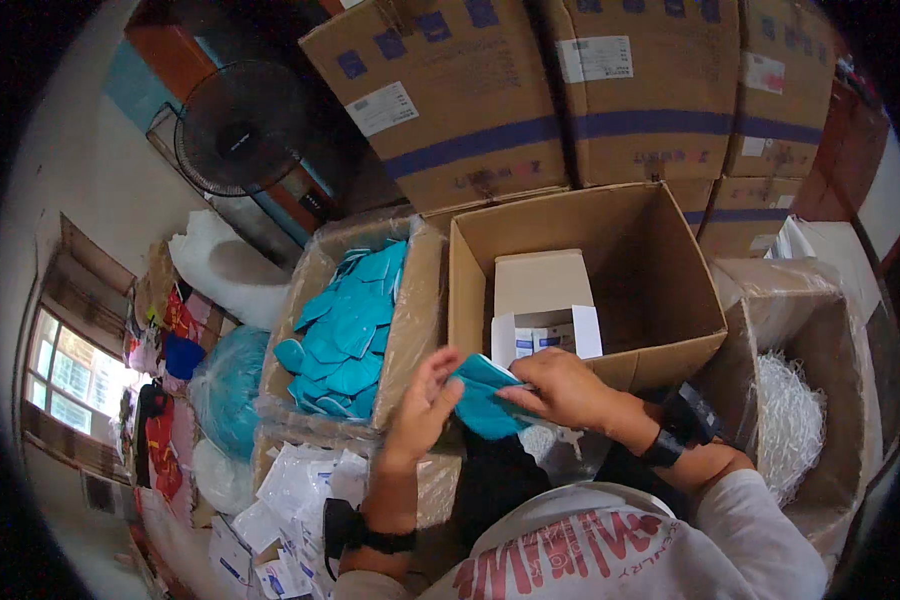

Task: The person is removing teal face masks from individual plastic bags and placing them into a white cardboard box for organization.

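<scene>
A folded teal face mask (485, 400) with a pale inner edge is held over my lap. My right hand (560, 385) pinches its right upper side between thumb and fingers. At the mask's left edge is my left hand (425, 405), its fingers apart and its thumb beside the mask; whether the thumb touches it I cannot tell. To the left, a plastic-lined box (425, 290) holds a heap of similar teal masks (345, 345). Just beyond my hands, a big open carton (660, 260) contains a smaller white box (545, 280) with flaps raised and small packets inside.
On the right, an open box (820, 300) holds a mass of thin white strands (790, 430). White printed packets (300, 490) lie at lower left. Large sealed cartons (470, 100) are stacked behind. A black fan (238, 130) and a bag of teal pieces (232, 385) are at left.
</scene>
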`<action>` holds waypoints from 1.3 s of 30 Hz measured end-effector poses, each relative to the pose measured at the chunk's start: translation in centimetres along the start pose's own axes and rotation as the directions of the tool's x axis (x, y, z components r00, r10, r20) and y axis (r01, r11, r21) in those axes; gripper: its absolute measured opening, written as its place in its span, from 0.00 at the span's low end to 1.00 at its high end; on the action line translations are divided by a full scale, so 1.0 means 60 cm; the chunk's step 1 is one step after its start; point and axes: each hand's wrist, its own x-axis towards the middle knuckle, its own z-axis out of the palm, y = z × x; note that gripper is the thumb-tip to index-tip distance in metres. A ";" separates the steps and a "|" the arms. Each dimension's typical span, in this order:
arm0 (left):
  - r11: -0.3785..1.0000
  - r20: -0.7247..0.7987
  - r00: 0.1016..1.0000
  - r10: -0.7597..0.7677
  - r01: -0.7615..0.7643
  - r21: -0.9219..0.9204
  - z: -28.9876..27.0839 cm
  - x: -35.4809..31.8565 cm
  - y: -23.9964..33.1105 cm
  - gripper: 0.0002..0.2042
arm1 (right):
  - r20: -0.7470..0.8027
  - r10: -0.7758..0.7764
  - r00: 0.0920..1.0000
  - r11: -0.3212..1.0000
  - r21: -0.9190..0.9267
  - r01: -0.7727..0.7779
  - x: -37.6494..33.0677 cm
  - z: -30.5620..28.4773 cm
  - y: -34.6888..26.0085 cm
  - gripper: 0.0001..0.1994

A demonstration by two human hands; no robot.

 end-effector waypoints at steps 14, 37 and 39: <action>0.899 -0.302 0.939 0.166 -0.018 0.438 -0.009 0.071 0.012 0.16 | 0.562 0.213 0.799 0.509 0.635 -0.582 -0.022 -0.025 0.020 0.13; 0.510 0.443 0.641 -0.627 -0.092 0.855 -0.047 -0.044 0.002 0.19 | 0.640 0.258 0.724 0.499 0.554 -0.667 0.015 -0.060 0.026 0.14; 0.767 0.537 0.638 -0.552 0.136 0.628 -0.058 -0.055 -0.007 0.17 | 0.661 0.276 0.698 0.454 0.551 -0.701 0.010 -0.049 0.026 0.14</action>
